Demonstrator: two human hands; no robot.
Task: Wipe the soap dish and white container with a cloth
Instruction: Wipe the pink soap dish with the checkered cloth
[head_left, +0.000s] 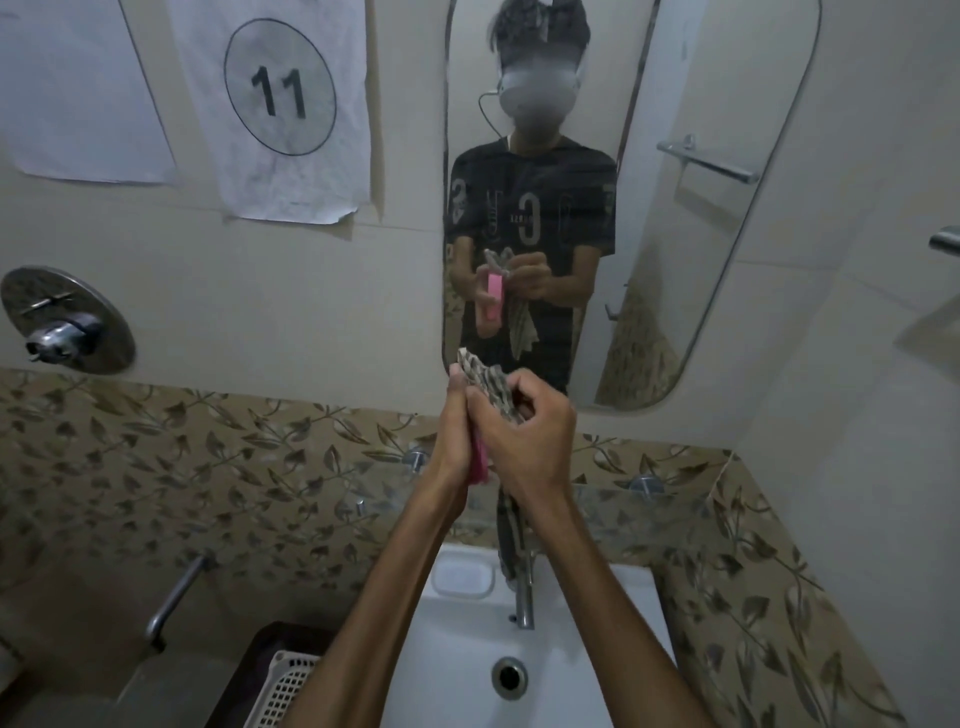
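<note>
We see the pink soap dish (479, 464), a flat, smooth slab of plastic, held upright and edge-on in front of the mirror (675, 208), high above the white basin (571, 675). Our left hand (457, 441) has its fingers wrapped round the dish's left side, and only a narrow pink strip shows between the two hands. Our right hand (524, 447) is curled tight on the cloth (488, 387), a soft checked fabric in grey and cream, bunched against the top of the dish; a loose tail of it hangs down below the wrists toward the tap (523, 592). The tap is a slim chrome spout standing at the far rim of the basin. To its left lies a rounded rectangular white tray (462, 571) with a smooth raised rim; whether it is the white container we cannot tell. The basin is glossy ceramic with a round metal drain (509, 674). The wall behind it carries matte tiles printed with brown leaves (208, 467). At near left sits a white plastic basket (283, 686) with a lattice of small square holes. Far left, a round steel valve plate (67, 319) is fixed to the wall, and above it hangs a crinkled paper sheet (280, 104) marked 11 in a circle.
</note>
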